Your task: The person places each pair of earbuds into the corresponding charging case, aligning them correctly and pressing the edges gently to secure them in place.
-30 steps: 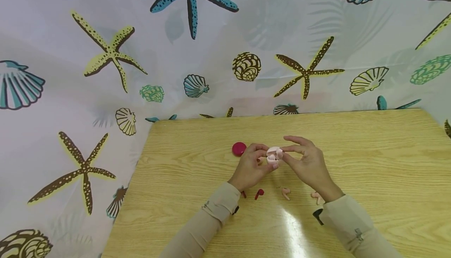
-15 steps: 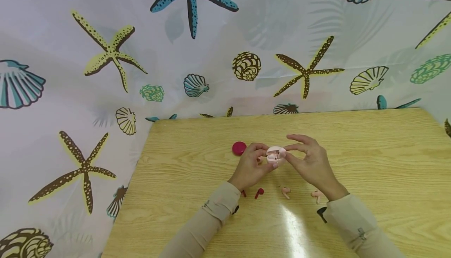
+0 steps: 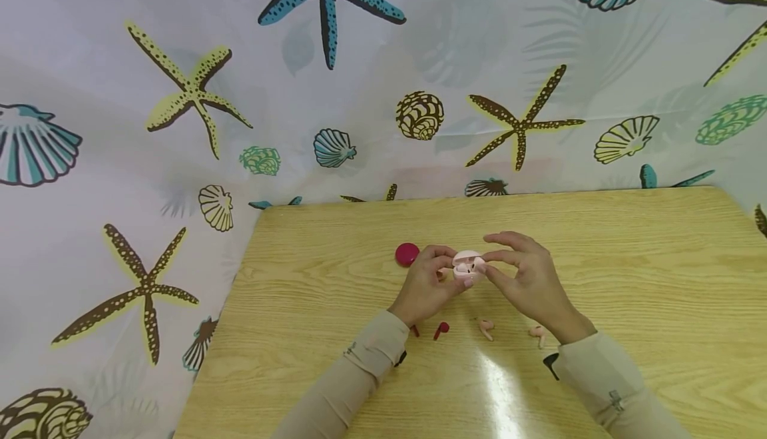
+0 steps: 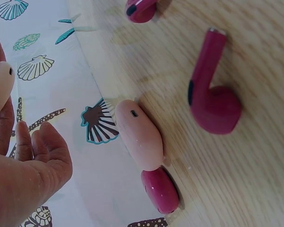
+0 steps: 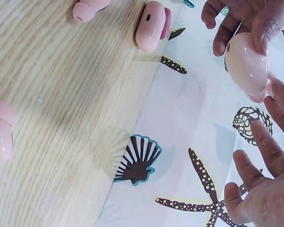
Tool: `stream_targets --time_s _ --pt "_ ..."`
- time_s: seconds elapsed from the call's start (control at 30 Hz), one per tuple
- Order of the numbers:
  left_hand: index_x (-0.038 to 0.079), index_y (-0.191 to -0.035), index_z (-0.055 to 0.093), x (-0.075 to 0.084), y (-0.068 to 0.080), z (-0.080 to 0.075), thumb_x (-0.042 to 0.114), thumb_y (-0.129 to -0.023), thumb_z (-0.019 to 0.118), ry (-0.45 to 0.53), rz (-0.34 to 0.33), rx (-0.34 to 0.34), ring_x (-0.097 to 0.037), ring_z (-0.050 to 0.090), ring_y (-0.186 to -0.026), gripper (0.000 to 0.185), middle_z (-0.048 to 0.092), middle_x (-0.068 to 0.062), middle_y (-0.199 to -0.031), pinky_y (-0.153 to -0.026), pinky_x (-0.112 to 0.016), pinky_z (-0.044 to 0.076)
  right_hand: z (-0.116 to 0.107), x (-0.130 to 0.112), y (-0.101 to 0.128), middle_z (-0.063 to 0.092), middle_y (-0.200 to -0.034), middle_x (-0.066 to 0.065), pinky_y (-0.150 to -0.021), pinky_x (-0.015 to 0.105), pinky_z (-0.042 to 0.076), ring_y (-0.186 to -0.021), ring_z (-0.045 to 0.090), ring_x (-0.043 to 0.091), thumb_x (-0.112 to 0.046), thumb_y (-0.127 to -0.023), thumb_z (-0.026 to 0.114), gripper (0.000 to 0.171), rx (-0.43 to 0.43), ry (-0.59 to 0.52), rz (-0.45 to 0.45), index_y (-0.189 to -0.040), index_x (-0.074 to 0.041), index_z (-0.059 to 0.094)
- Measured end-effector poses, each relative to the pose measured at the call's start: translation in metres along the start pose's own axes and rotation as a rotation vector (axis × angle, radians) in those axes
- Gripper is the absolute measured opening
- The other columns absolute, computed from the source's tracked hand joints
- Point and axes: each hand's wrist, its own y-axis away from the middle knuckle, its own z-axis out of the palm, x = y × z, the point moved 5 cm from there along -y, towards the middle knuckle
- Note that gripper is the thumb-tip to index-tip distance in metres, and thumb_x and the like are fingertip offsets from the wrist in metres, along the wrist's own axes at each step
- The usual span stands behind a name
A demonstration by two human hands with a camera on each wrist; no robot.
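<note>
My left hand (image 3: 422, 287) grips a pale pink earbud case (image 3: 463, 276) above the table, its lid raised. A light earbud (image 3: 463, 268) sits in the left side of the case. My right hand (image 3: 532, 286) pinches another light earbud (image 3: 479, 265) with thumb and index finger at the right side of the case opening; how deep it sits is unclear. The other right fingers are extended. In the left wrist view the case (image 4: 0, 87) shows its outer shell, as does the case (image 5: 248, 64) in the right wrist view.
Behind my left hand lie a round magenta case (image 3: 407, 254) and a partly hidden peach case (image 4: 139, 135). Nearer me on the wooden table (image 3: 323, 246) are a magenta earbud (image 3: 442, 328), another magenta one (image 3: 416, 331) half covered by my wrist, and peach earbuds (image 3: 486, 327).
My right hand has lowered the pinched earbud slightly toward the case's right side and turned it, and the wrist has moved a little right. My left hand and the case stay nearly still.
</note>
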Motion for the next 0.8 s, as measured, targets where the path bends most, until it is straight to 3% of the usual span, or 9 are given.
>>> stream_targets --time_s 0.23,0.5,0.8 --pt "0.002 -0.100 0.070 -0.0002 0.0000 -0.0004 0.024 -0.086 0.071 0.006 0.003 0.003 -0.020 0.051 -0.116 0.026 0.053 -0.006 -0.126 -0.093 -0.042 0.053 0.0031 -0.0005 0.0005 0.069 -0.109 0.019 -0.090 0.057 0.045 -0.107 0.060 0.040 0.002 -0.072 0.078 0.012 -0.046 0.019 -0.035 -0.083 -0.002 0.076" --pt "0.003 -0.100 0.070 -0.0009 -0.0007 -0.0001 0.025 -0.086 0.071 0.009 0.001 0.006 -0.020 0.050 -0.116 0.026 0.053 -0.005 -0.126 -0.092 -0.042 0.053 0.0056 0.0031 0.0027 0.068 -0.115 0.020 -0.094 0.066 0.038 -0.113 0.057 0.042 0.000 -0.077 0.074 0.013 -0.093 0.040 0.033 -0.089 -0.003 0.077" --pt "0.002 -0.098 0.070 -0.0029 -0.0018 0.0010 0.021 -0.086 0.072 0.008 0.005 0.001 -0.020 0.051 -0.115 0.023 0.054 -0.006 -0.125 -0.092 -0.041 0.053 0.0058 0.0027 0.0017 0.069 -0.111 0.020 -0.092 0.063 0.042 -0.109 0.059 0.042 0.003 -0.074 0.075 0.012 -0.058 0.035 0.004 -0.085 -0.002 0.077"
